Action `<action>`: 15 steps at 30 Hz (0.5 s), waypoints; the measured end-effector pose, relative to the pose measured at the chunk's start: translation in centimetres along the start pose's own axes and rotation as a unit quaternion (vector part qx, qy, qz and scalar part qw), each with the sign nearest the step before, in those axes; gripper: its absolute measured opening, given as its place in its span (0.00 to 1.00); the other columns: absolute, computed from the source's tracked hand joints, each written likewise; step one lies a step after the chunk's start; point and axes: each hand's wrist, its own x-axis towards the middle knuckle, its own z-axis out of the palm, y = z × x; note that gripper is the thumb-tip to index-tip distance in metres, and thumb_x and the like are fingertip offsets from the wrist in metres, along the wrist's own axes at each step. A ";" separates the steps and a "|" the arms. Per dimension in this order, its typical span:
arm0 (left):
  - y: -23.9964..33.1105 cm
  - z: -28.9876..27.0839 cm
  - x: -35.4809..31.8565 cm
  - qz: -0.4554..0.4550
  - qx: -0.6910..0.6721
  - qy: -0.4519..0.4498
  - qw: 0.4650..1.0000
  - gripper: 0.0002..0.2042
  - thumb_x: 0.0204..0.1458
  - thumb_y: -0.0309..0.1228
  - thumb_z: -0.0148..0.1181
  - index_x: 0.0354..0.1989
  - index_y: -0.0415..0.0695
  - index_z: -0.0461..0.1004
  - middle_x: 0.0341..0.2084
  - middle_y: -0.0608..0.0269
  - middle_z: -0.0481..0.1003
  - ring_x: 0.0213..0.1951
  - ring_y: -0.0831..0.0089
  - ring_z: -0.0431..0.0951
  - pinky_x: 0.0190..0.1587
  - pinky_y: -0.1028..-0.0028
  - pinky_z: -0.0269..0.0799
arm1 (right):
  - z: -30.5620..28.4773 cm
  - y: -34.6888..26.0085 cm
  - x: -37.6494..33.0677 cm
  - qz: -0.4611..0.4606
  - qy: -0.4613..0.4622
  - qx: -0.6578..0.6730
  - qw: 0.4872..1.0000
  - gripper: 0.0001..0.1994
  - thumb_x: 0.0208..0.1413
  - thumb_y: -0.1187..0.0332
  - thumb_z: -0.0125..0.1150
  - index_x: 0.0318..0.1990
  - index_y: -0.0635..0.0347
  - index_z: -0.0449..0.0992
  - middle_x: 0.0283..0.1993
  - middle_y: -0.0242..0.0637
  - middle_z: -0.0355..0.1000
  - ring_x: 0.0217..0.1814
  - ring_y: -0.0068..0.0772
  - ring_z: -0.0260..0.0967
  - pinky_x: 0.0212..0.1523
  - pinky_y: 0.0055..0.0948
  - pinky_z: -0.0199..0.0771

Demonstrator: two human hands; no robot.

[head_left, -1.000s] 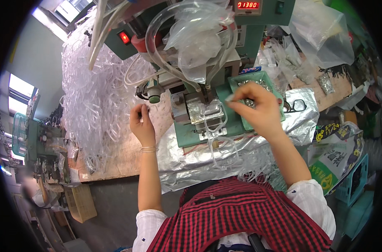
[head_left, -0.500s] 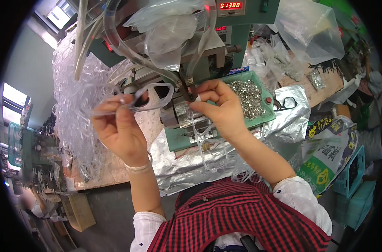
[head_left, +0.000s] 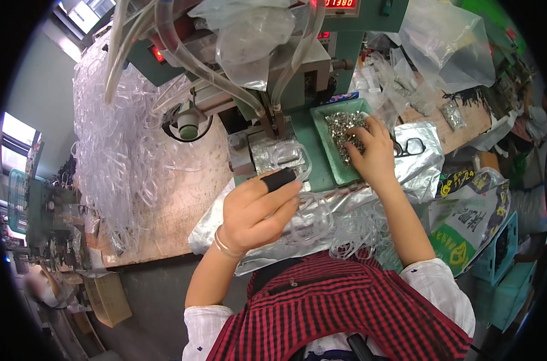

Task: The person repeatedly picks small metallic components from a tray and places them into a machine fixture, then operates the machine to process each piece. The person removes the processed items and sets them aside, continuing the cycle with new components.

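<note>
The left hand (head_left: 255, 213) reaches in from the lower left, its back turned up and a black cover (head_left: 278, 179) around one finger. Its fingers are drawn close together, with the tips pinched on the near edge of a clear plastic frame (head_left: 308, 161); the thumb's part in the grip is largely hidden. The frame lies at the metal fixture (head_left: 262, 157) of the green machine (head_left: 303, 141), just below two upright dark rods (head_left: 278, 123). Its visible rounded loop lies nearly flat over the plate. The long axis appears to run away from the person, from the fingertips toward the rods, with the looped end pointing to the machine. The near end is covered by the hand, so its full line cannot be told.

The right hand (head_left: 376, 150) is at the green tray (head_left: 326, 144), right of the fixture. Its fingers are parted and half bent, thumb well apart from the forefinger, the tips among small shiny metal pieces (head_left: 344, 129); whether any piece is gripped cannot be told.

Right of the tray, a dark spectacle frame (head_left: 399, 148) rests on silver foil (head_left: 421, 174). More clear frames (head_left: 358, 231) lie in a loose tangle between the tray and the person's checked apron (head_left: 321, 295), and a tall heap (head_left: 114, 150) of clear pieces stands at the left of the worktable (head_left: 159, 222).
</note>
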 end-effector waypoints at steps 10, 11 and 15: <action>-0.5 0.4 -1.4 0.008 -0.023 -0.026 0.999 0.11 0.41 0.17 0.64 0.34 0.41 0.77 0.40 0.55 0.82 0.38 0.54 0.83 0.45 0.59 0.83 | 1.8 -0.4 1.8 -0.139 -0.055 -0.005 0.989 0.07 0.48 0.70 0.65 0.35 0.56 0.76 0.53 0.42 0.73 0.63 0.45 0.67 0.45 0.45 0.70; -0.1 0.4 -1.8 -0.016 -0.024 -0.025 0.999 0.10 0.41 0.18 0.65 0.34 0.41 0.77 0.41 0.55 0.82 0.39 0.55 0.83 0.47 0.58 0.82 | 2.3 -0.1 2.1 -0.145 -0.060 -0.021 0.987 0.07 0.49 0.71 0.65 0.35 0.57 0.75 0.52 0.41 0.74 0.62 0.44 0.68 0.44 0.44 0.70; 3.1 1.4 -3.9 -0.132 -0.001 0.036 0.991 0.12 0.45 0.20 0.62 0.40 0.42 0.79 0.48 0.54 0.80 0.49 0.52 0.80 0.56 0.52 0.75 | 1.5 0.4 1.8 0.003 0.045 0.075 0.996 0.05 0.52 0.72 0.66 0.37 0.59 0.78 0.33 0.42 0.76 0.36 0.46 0.75 0.38 0.40 0.74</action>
